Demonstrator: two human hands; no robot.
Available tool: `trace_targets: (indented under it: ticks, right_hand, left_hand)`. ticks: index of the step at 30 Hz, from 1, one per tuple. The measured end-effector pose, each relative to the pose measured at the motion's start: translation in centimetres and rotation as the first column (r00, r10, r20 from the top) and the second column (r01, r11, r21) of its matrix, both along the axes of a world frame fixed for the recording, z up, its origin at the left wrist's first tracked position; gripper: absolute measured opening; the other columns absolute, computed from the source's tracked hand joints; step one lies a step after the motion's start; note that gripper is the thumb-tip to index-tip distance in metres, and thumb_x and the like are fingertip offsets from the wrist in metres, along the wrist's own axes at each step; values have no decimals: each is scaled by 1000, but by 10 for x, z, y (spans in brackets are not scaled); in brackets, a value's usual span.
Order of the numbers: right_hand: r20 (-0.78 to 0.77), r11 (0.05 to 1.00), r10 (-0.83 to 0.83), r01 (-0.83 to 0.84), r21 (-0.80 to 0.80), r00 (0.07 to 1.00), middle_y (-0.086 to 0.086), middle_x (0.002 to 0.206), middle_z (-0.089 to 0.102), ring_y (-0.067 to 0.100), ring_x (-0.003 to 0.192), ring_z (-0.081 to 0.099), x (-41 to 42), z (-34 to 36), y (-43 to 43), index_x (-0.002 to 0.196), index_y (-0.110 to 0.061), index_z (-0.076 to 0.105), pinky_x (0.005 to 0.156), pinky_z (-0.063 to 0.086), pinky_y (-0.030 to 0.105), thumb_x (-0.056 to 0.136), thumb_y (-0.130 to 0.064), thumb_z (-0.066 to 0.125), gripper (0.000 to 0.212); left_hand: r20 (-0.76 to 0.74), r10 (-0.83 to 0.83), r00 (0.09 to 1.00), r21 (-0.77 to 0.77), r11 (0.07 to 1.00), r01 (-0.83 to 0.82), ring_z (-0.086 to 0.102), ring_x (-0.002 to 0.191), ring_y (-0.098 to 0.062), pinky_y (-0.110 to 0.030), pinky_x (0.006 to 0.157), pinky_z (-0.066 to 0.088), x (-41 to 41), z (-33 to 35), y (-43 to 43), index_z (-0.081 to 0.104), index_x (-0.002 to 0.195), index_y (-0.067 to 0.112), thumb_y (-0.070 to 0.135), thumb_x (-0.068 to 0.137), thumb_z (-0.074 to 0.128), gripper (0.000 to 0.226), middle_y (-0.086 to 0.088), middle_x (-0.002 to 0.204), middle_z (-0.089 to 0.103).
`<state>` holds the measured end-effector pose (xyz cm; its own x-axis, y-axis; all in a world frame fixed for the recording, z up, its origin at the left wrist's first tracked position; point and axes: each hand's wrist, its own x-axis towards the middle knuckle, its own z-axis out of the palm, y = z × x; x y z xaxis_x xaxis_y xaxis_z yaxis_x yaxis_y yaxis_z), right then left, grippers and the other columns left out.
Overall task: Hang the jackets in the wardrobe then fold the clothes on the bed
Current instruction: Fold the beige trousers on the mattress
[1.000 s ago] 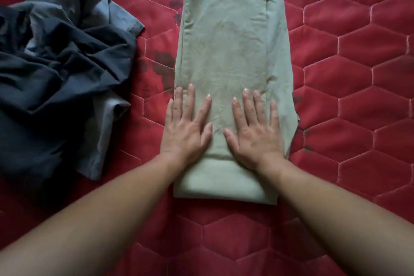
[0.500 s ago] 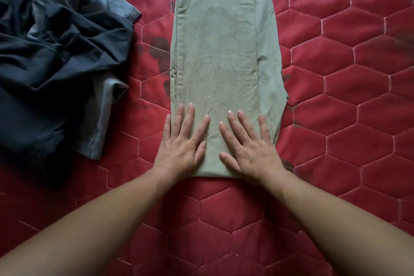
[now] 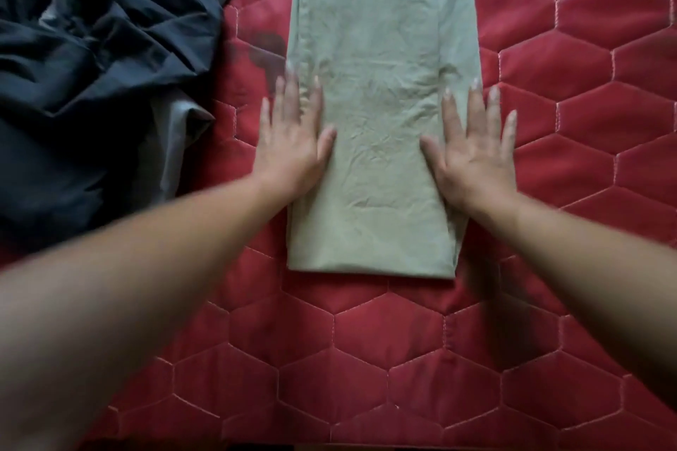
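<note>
A pale green garment (image 3: 381,91), folded into a long narrow strip, lies flat on the red quilted bed (image 3: 366,359); its far end runs out of the top of the frame. My left hand (image 3: 291,143) lies flat with straight fingers along the strip's left edge, partly on the quilt. My right hand (image 3: 474,146) lies flat with spread fingers along its right edge. Neither hand holds anything.
A crumpled heap of dark navy and grey clothes (image 3: 91,84) lies on the bed to the left, a short gap from my left hand. Red quilt stretches to the right and in front of the green garment.
Both hands have slid apart, from side by side on the middle of the green strip out to its left and right edges. The view has shifted, so the garment sits higher in the frame.
</note>
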<state>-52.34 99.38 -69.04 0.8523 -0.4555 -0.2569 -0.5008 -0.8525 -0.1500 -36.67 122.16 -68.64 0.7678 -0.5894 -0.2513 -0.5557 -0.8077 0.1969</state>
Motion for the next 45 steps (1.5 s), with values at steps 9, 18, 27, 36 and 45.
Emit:
trace_targets:
  ticks: [9,18,27,36,45]
  right_hand:
    - [-121,995,86,-79,61,989,14,169,-5,34,156,-4,-126,22,72,161,-9,6,124,10,58,97,-61,28,86]
    - [-41,674,-569,494,549,821,9,113,63,26,102,62,-96,70,74,135,-13,59,95,46,35,89,-10,65,46]
    - [-372,357,-642,691,628,670,16,83,64,28,72,60,-64,64,48,87,-12,55,70,57,48,86,-7,61,9]
    - [-103,784,-464,462,416,880,19,105,70,40,100,63,-64,71,19,113,-15,56,83,49,44,87,-6,50,28]
    - [-2,965,-201,198,170,980,22,100,67,45,94,63,-16,47,-43,113,-18,45,73,47,47,95,-43,55,33]
  left_hand:
    - [-163,-34,986,113,992,53,-17,153,-30,-48,125,1,-125,20,86,-3,161,23,52,101,33,75,-18,164,-20]
    - [-447,185,876,-61,970,-236,49,115,-22,-41,99,47,-117,60,94,36,149,31,24,93,63,62,3,128,33]
    - [-556,322,767,-19,917,-399,61,86,-23,-36,89,51,-99,54,83,52,121,35,15,85,60,42,-3,108,46]
    - [-478,284,831,-75,930,-361,53,107,-25,-42,102,45,-103,55,89,56,119,27,11,86,63,38,-5,117,43]
    - [-117,-20,993,4,1000,20,-13,153,-32,-51,122,12,-21,22,-3,12,157,36,53,92,60,83,-15,165,-15]
